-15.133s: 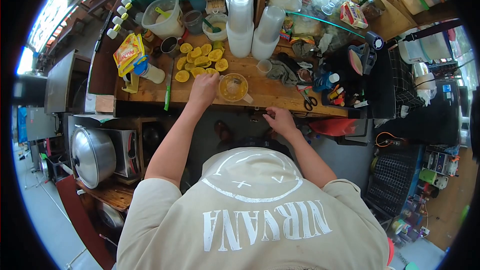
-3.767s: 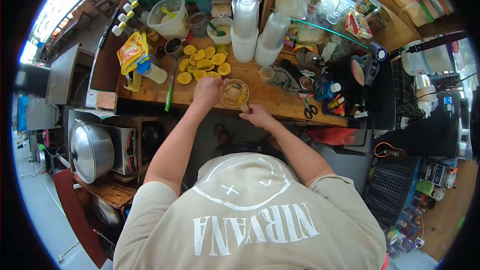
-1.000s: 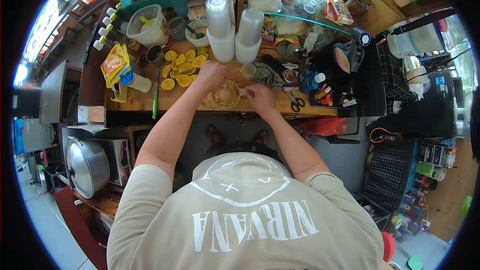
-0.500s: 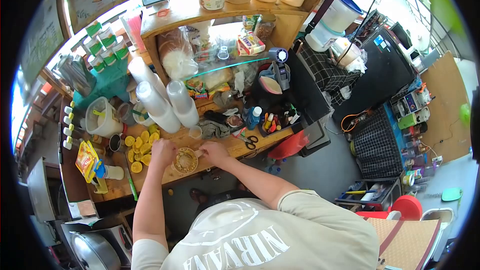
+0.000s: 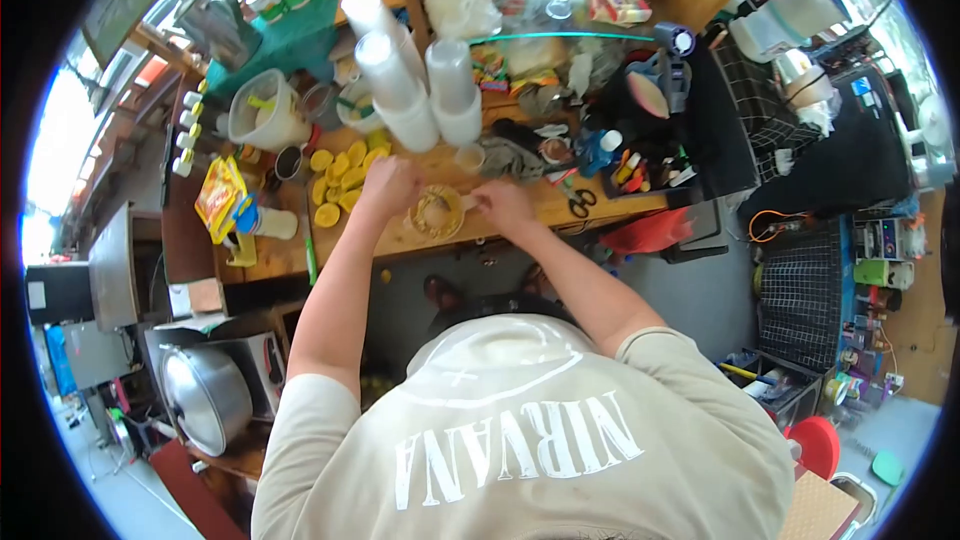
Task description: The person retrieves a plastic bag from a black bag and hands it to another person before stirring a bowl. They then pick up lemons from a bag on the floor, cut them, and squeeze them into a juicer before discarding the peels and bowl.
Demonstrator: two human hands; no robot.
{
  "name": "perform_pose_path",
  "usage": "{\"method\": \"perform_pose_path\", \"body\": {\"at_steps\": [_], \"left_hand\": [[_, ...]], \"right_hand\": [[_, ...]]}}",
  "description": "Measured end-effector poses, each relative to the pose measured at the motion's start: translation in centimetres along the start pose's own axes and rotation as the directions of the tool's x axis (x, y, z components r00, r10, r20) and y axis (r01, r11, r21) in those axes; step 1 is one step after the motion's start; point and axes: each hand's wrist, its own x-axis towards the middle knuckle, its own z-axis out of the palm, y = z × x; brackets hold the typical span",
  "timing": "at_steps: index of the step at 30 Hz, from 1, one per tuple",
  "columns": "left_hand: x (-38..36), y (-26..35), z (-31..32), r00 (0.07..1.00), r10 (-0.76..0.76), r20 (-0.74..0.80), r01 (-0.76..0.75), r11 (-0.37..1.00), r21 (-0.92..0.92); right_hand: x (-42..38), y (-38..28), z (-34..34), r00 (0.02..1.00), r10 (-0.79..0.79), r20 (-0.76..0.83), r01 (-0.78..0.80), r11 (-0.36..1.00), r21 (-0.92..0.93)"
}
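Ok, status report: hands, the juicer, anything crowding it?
Left hand at juicer rim. Right hand at its handle side. Cut citrus halves close left, small cup behind.

Left arm: bare, stretched forward from the shoulder, elbow nearly straight.
Left hand point(image 5: 390, 185): knuckles up, fingers curled under in a loose fist; what the grip encloses can't be made out.
Right arm: bare, bent at the elbow, forearm angling inward.
Right hand point(image 5: 503, 206): palm down, fingers bunched together, close beside the left hand.
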Motion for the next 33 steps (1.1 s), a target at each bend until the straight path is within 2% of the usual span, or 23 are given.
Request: {"method": "perform_pose_path", "body": {"at_steps": [3, 5, 9, 11, 14, 19, 23, 27, 29, 31, 33], "left_hand": [[-0.3, 0.4, 0.4, 1.0, 0.024, -0.017, -0.024, 1.0, -0.001], [0.0, 0.6, 0.7, 0.996, 0.026, -0.082, -0.024, 0.999, 0.02], [0.2, 0.5, 0.8, 1.0, 0.023, -0.002, -0.023, 0.998, -0.055], [0.2, 0.5, 0.0, 0.998, 0.03, -0.059, -0.031, 0.999, -0.03], [0.0, 0.6, 0.6, 0.999, 0.017, -0.029, -0.017, 1.0, -0.011], [0.4, -0.1, 0.3, 0.997, 0.02, -0.071, -0.023, 0.999, -0.046], [0.0, -0.7, 2.3, 0.995, -0.001, -0.1, -0.007, 0.997, -0.076], [0.0, 0.2, 0.5, 0.998, -0.057, -0.001, 0.057, 0.994, -0.095], [0.1, 0.4, 1.0, 0.994, 0.028, -0.106, -0.026, 1.0, 0.015], [-0.2, 0.8, 0.8, 0.997, 0.046, -0.057, -0.045, 0.999, 0.025], [-0.1, 1.1, 0.4, 0.997, 0.073, -0.006, -0.073, 0.997, 0.033]], "right_hand": [[-0.4, -0.8, -0.4, 0.998, 0.013, -0.056, -0.011, 1.0, 0.024], [-0.2, -0.5, -0.4, 0.999, 0.007, -0.04, -0.005, 0.999, 0.032], [-0.5, -0.5, -0.6, 0.999, -0.019, -0.039, 0.021, 0.999, 0.04], [-0.5, -0.4, -0.6, 0.999, -0.005, -0.036, 0.007, 0.999, 0.047], [-0.5, -0.9, -0.9, 1.0, 0.009, -0.012, -0.008, 0.999, 0.052], [-0.8, -0.9, -1.0, 0.999, 0.031, 0.004, -0.032, 0.998, 0.062], [-0.6, -0.3, -0.5, 0.999, -0.029, -0.045, 0.033, 0.996, 0.083], [-0.9, -0.4, -0.7, 0.999, -0.004, -0.032, 0.008, 0.993, 0.116], [-0.9, -0.1, -0.5, 0.998, -0.04, -0.052, 0.046, 0.992, 0.116], [-0.8, -0.3, -0.7, 0.994, -0.077, -0.077, 0.085, 0.99, 0.114], [-0.8, -0.4, -0.9, 1.0, -0.006, -0.019, 0.008, 0.992, 0.129]]}}
